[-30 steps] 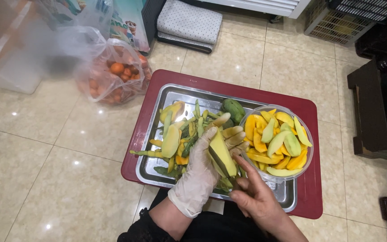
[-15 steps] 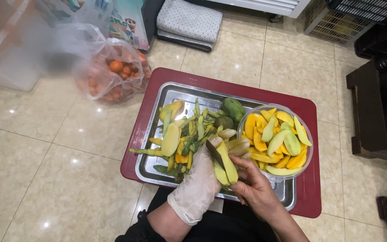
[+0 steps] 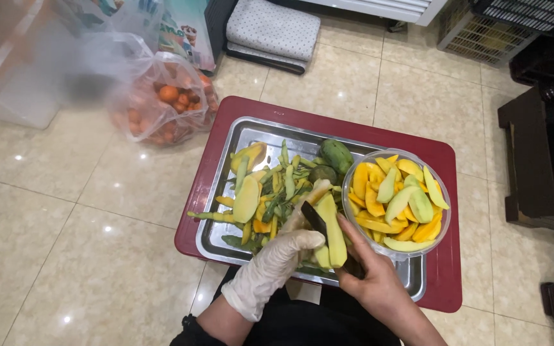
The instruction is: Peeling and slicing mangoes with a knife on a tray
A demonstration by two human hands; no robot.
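Left hand in a thin white disposable glove grips a long pale-yellow mango piece with green skin, holding it upright over the near edge of the rectangular steel tray. Right hand, bare, is closed around a dark-bladed knife; the blade lies against the left face of the mango piece, the handle hidden in the fist. Both hands touch at the fruit.

The tray sits on a dark red rectangular plastic board on the beige tiled floor. In the tray: a heap of green peel strips and yellow offcuts and two whole green mangoes at the far side. Just right of the hands, a round clear plastic bowl holds yellow and green mango slices, resting on the tray's right end. A clear plastic bag of small orange fruit lies on the floor, well apart at the far left.
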